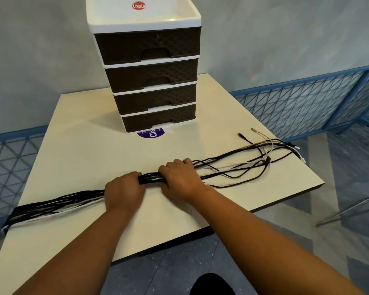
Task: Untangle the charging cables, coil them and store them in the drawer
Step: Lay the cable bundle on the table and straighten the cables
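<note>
Head view, and both hands are down on the cables (151,177) at mid-surface. Left hand (124,193) has its grip curled round the bundle; right hand (180,179) clamps the same bundle just beside it, only a short stretch of black and white strands showing between them. To the left the cables run flat and fairly straight, their ends hanging off the edge of the surface (83,145). To the right they fan out into loose loops, plugs (252,129) lying free near the far right edge.

Judging by that, the sorting step looks largely in hand: strands lie side by side on the left, but the right half remains a loose tangle. No coil is formed yet.

Behind stands the drawer unit (151,75), four dark drawers, all closed, a purple sticker (151,133) peeking out beneath it.

Next move likely calls for picking one cable out or drawing the right-hand loops through the fist to straighten them, then winding. A drawer must be pulled open before anything is stored, which will need one hand freed.
</note>
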`<state>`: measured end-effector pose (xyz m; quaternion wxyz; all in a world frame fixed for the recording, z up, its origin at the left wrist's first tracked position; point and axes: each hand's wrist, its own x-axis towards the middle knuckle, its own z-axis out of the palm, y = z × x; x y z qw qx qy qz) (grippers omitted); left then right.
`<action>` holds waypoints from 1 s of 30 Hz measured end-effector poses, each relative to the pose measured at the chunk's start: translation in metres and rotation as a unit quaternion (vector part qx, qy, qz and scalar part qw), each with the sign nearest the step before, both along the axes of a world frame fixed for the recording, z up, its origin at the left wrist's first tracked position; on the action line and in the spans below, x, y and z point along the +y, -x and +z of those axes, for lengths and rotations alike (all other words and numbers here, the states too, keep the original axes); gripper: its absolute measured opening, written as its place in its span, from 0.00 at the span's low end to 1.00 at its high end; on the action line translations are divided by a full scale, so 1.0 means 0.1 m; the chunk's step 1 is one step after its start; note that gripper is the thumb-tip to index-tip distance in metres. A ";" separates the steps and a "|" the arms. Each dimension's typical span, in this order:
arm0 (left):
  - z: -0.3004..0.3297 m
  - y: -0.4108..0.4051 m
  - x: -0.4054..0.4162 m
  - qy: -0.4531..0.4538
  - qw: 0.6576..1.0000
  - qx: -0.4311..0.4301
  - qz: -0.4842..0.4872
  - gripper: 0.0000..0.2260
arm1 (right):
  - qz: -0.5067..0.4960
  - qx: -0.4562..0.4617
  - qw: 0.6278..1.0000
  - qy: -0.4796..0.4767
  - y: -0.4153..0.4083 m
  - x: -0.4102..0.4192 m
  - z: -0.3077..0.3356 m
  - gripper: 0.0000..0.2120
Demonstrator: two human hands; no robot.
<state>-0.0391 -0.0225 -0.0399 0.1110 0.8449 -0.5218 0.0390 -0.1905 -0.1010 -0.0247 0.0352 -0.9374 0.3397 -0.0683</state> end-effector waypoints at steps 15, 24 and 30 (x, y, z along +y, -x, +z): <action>-0.02 -0.03 -0.01 -0.010 1.000 0.000 -0.006 0.07 | -0.165 0.067 0.984 -0.010 1.59 -0.96 0.02 0.14; -0.05 -0.09 0.00 0.005 0.999 -0.004 -0.033 0.14 | -0.148 0.017 0.988 0.033 1.61 -0.97 -0.15 0.18; 0.19 -0.24 0.00 -0.093 0.988 -0.074 -0.100 0.26 | -0.133 0.037 0.990 0.028 1.60 -1.00 -0.14 0.15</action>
